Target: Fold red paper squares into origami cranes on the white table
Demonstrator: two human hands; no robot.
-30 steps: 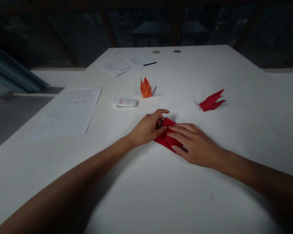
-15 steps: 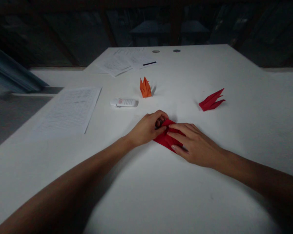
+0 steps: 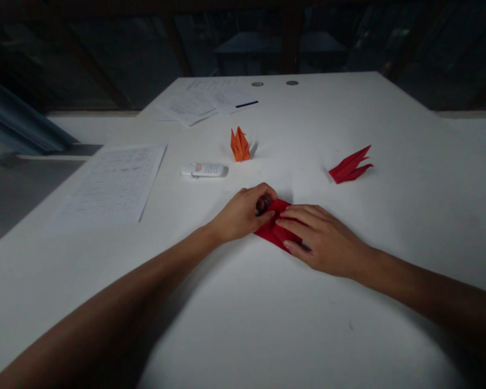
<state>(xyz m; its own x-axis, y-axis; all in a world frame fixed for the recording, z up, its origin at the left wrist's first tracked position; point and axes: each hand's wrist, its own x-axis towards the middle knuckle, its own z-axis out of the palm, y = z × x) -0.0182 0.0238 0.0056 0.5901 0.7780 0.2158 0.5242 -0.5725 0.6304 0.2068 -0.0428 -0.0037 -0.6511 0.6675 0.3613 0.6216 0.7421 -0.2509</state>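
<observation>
Papers (image 3: 192, 108) and orange origami (image 3: 240, 147) lie beyond red paper (image 3: 272, 233).

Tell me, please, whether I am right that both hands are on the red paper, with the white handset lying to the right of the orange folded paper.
Not quite: the head view shows the white handset to the left of the orange folded paper. The left hand and right hand are indeed on the red paper.
</observation>
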